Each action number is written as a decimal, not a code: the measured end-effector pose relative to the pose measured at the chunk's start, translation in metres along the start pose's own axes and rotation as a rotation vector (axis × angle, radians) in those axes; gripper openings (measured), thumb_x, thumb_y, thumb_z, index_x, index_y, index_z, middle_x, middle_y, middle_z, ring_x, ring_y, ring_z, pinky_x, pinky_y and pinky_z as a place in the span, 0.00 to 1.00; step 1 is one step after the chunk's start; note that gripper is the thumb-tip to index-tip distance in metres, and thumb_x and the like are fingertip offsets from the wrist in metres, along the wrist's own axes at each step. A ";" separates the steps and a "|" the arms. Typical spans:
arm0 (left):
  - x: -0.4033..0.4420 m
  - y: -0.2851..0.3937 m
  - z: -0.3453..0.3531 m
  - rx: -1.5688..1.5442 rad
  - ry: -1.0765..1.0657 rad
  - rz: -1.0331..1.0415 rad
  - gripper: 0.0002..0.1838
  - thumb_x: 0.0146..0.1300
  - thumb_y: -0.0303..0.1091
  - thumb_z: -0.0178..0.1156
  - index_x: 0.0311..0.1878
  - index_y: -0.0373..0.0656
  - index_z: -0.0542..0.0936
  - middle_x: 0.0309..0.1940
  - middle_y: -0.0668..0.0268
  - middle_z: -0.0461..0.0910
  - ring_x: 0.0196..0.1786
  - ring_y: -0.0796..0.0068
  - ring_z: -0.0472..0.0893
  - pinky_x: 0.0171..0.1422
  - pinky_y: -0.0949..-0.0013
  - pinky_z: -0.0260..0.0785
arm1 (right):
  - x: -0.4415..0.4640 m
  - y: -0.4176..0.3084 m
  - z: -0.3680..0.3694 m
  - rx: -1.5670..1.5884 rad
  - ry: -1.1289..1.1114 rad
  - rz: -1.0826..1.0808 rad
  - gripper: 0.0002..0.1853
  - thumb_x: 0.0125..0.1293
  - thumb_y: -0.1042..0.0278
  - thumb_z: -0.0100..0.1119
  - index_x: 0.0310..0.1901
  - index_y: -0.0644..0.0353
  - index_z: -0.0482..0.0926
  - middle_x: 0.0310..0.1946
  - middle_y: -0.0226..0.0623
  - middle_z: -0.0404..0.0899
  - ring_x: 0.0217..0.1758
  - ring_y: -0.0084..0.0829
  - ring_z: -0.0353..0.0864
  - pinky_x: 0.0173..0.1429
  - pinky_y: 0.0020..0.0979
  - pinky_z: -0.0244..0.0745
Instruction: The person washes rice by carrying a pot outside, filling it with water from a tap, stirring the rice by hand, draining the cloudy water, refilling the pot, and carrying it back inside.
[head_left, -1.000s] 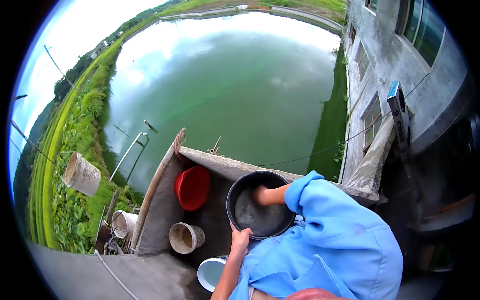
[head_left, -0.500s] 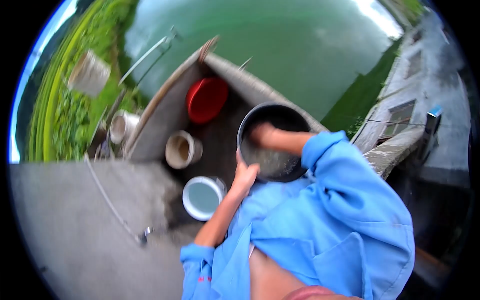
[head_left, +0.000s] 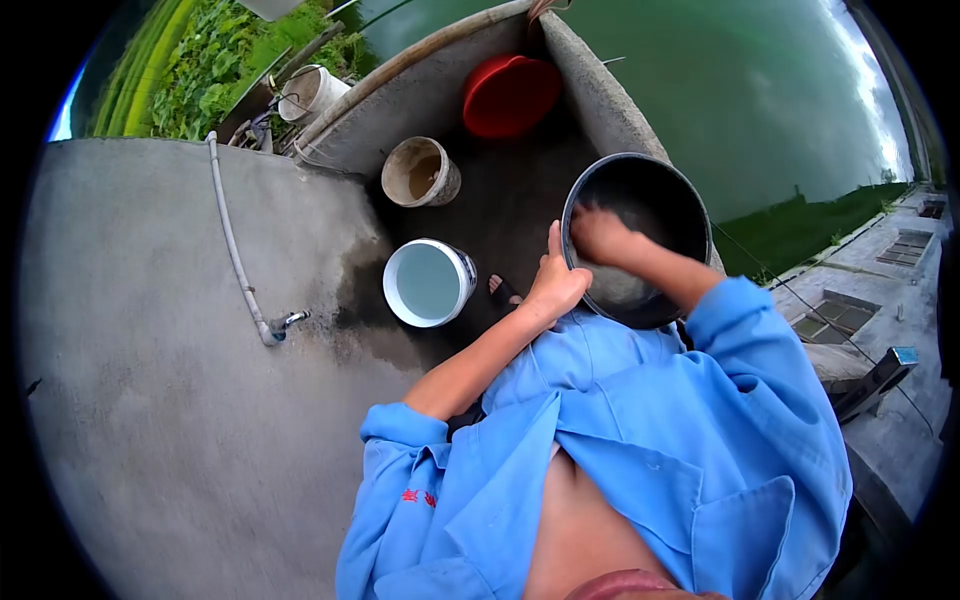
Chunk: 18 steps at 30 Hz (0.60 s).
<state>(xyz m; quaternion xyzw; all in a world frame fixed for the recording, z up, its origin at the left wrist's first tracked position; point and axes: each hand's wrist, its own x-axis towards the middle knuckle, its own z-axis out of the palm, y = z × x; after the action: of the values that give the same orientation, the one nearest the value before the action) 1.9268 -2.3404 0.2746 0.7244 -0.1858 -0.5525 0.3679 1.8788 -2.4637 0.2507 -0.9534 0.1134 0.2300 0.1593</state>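
Note:
A large black basin [head_left: 655, 190] is tilted on its side against my front, its mouth turned towards me. My left hand [head_left: 556, 285] grips its left rim, with a finger stretched along the outside. Inside the basin, my right hand [head_left: 603, 236] presses at the left inner wall. Its fingers are smeared, and whether they hold anything is hidden. Some cloudy wet residue shows low in the basin. Left of my left hand stands a white bucket [head_left: 428, 285] filled with pale water.
A stained bucket [head_left: 420, 172] and a red basin [head_left: 512, 97] stand by the low concrete wall [head_left: 608, 95], with green water [head_left: 760, 110] beyond. On the left, a pipe with a tap [head_left: 285, 325] runs along the concrete. Another white bucket [head_left: 312, 92] lies outside the wall.
The view has swung, so everything sits further right and mostly higher. My right hand has shifted inside the basin towards its left wall; my left hand stays on the rim.

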 end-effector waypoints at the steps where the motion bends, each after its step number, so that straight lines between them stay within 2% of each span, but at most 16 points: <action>1: 0.001 -0.003 -0.001 -0.003 -0.004 -0.005 0.49 0.41 0.31 0.52 0.66 0.46 0.36 0.51 0.39 0.62 0.54 0.46 0.65 0.60 0.62 0.56 | 0.011 0.013 0.005 -0.131 0.051 0.037 0.18 0.53 0.65 0.47 0.48 0.52 0.72 0.50 0.40 0.67 0.54 0.43 0.68 0.50 0.44 0.67; 2: 0.003 -0.007 0.000 0.008 0.026 0.016 0.49 0.41 0.31 0.52 0.66 0.46 0.37 0.51 0.40 0.62 0.54 0.46 0.65 0.60 0.61 0.55 | 0.013 0.027 0.011 -0.172 0.141 0.083 0.16 0.49 0.65 0.53 0.40 0.58 0.76 0.52 0.46 0.66 0.56 0.41 0.66 0.53 0.39 0.66; 3: 0.004 -0.009 0.000 0.019 0.053 0.038 0.49 0.41 0.31 0.52 0.66 0.46 0.37 0.51 0.40 0.62 0.54 0.46 0.65 0.61 0.61 0.54 | 0.023 0.047 0.030 -0.094 0.129 0.157 0.18 0.50 0.64 0.53 0.44 0.59 0.74 0.53 0.46 0.66 0.54 0.40 0.68 0.52 0.39 0.67; 6: 0.001 -0.007 -0.003 0.035 0.084 0.034 0.48 0.41 0.31 0.52 0.66 0.47 0.37 0.50 0.45 0.65 0.53 0.50 0.67 0.60 0.62 0.55 | -0.002 0.060 0.031 -0.139 -0.019 0.237 0.19 0.53 0.65 0.50 0.48 0.57 0.72 0.50 0.41 0.71 0.49 0.40 0.73 0.50 0.38 0.69; 8: 0.004 -0.012 -0.002 0.000 0.083 0.043 0.48 0.41 0.31 0.52 0.66 0.48 0.37 0.50 0.45 0.66 0.53 0.51 0.67 0.59 0.63 0.56 | -0.020 0.050 0.024 -0.164 -0.498 0.035 0.14 0.50 0.67 0.51 0.39 0.59 0.78 0.42 0.43 0.76 0.44 0.36 0.77 0.47 0.34 0.71; 9: 0.005 -0.013 -0.002 -0.030 0.097 0.046 0.48 0.41 0.30 0.52 0.66 0.48 0.38 0.48 0.46 0.67 0.51 0.52 0.69 0.57 0.64 0.58 | -0.034 0.038 0.021 -0.088 -0.483 -0.004 0.11 0.49 0.69 0.50 0.32 0.61 0.80 0.37 0.44 0.78 0.43 0.35 0.77 0.48 0.32 0.70; 11: 0.002 -0.008 -0.003 -0.056 0.111 0.051 0.47 0.41 0.29 0.52 0.66 0.47 0.38 0.46 0.46 0.68 0.50 0.54 0.70 0.56 0.65 0.60 | -0.028 0.027 0.059 0.093 -0.550 -0.104 0.14 0.51 0.69 0.48 0.37 0.63 0.78 0.40 0.48 0.76 0.46 0.40 0.75 0.49 0.37 0.69; 12: -0.004 0.001 -0.004 -0.095 0.111 0.078 0.46 0.41 0.29 0.52 0.66 0.46 0.40 0.44 0.47 0.69 0.48 0.55 0.71 0.54 0.65 0.60 | -0.022 0.022 0.081 0.425 -0.361 -0.150 0.16 0.53 0.68 0.46 0.42 0.63 0.76 0.44 0.50 0.74 0.51 0.39 0.72 0.52 0.38 0.66; 14: -0.011 0.008 -0.005 -0.129 0.107 0.106 0.45 0.41 0.29 0.52 0.65 0.45 0.42 0.43 0.47 0.70 0.47 0.57 0.71 0.53 0.66 0.61 | -0.030 -0.013 -0.009 0.455 -0.351 -0.087 0.17 0.53 0.67 0.47 0.45 0.60 0.75 0.46 0.48 0.72 0.52 0.41 0.70 0.54 0.37 0.64; 16: -0.014 0.010 -0.007 -0.129 0.117 0.035 0.43 0.41 0.28 0.51 0.64 0.45 0.45 0.40 0.49 0.72 0.45 0.58 0.72 0.52 0.66 0.61 | -0.005 -0.004 -0.009 0.215 0.150 -0.136 0.17 0.52 0.66 0.49 0.44 0.55 0.76 0.46 0.44 0.72 0.49 0.44 0.71 0.54 0.36 0.64; 17: -0.005 -0.005 -0.007 -0.083 0.156 0.082 0.41 0.42 0.28 0.51 0.63 0.46 0.47 0.44 0.49 0.70 0.48 0.59 0.71 0.51 0.65 0.62 | 0.012 0.010 0.000 0.067 0.367 -0.151 0.16 0.49 0.65 0.51 0.43 0.51 0.77 0.45 0.41 0.71 0.48 0.43 0.72 0.49 0.37 0.68; 18: -0.003 -0.012 -0.010 -0.134 0.121 0.096 0.41 0.42 0.26 0.51 0.63 0.45 0.48 0.48 0.51 0.66 0.50 0.60 0.69 0.52 0.64 0.63 | 0.021 0.011 -0.009 -0.017 0.257 -0.091 0.15 0.49 0.65 0.52 0.41 0.52 0.78 0.45 0.40 0.72 0.48 0.39 0.72 0.46 0.37 0.70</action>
<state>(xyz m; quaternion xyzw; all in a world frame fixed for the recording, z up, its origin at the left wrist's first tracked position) 1.9337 -2.3268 0.2692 0.7206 -0.1603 -0.5006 0.4522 1.8971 -2.4806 0.2459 -0.9805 0.0874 0.0993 0.1455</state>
